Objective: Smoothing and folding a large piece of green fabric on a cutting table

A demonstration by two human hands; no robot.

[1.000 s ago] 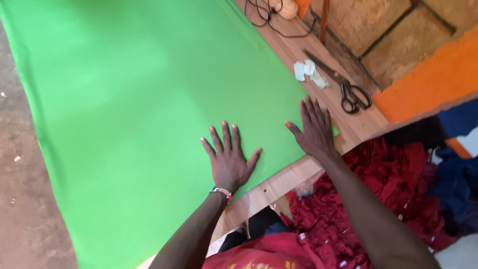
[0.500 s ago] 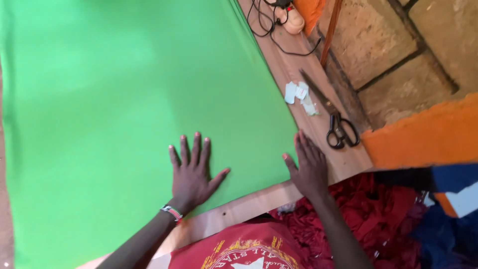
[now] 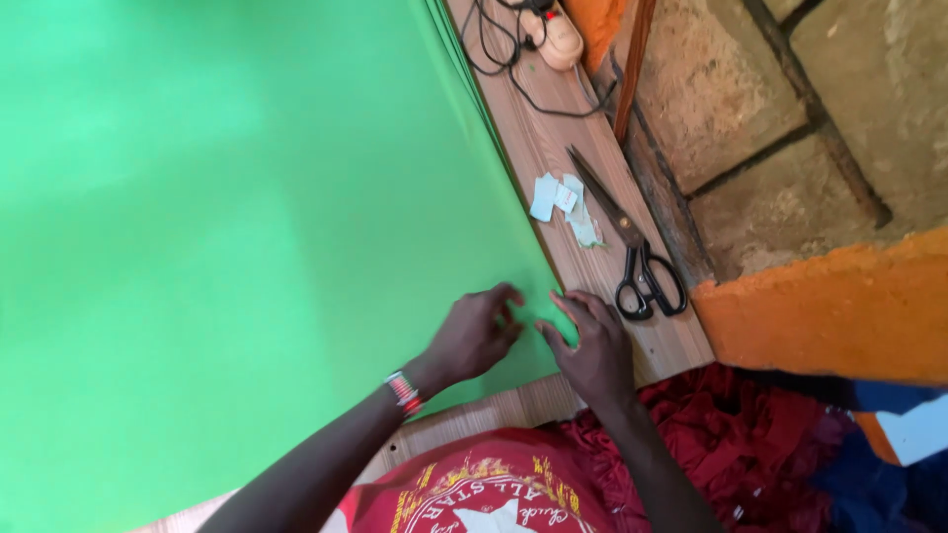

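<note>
A large bright green fabric sheet point(image 3: 227, 217) lies spread over a wooden table point(image 3: 538, 148). My left hand point(image 3: 472, 336), with a beaded band at the wrist, rests on the fabric near its lower right corner, fingers curled. Just to its right, my right hand point(image 3: 591, 347) touches the fabric's corner edge with its fingertips. Whether either hand pinches the cloth cannot be told. The two hands are close together, almost touching.
Black-handled scissors point(image 3: 632, 247) lie on the bare wood strip to the right, beside small pale blue fabric scraps point(image 3: 561, 202). A black cable point(image 3: 504, 59) and a cream plug point(image 3: 558, 35) sit at the top. A brick wall point(image 3: 790, 128) and red cloth point(image 3: 750, 444) lie to the right and below.
Both hands were flat and spread apart on the fabric. They have since come together at the fabric's lower right corner with fingers curled. The view has shifted closer.
</note>
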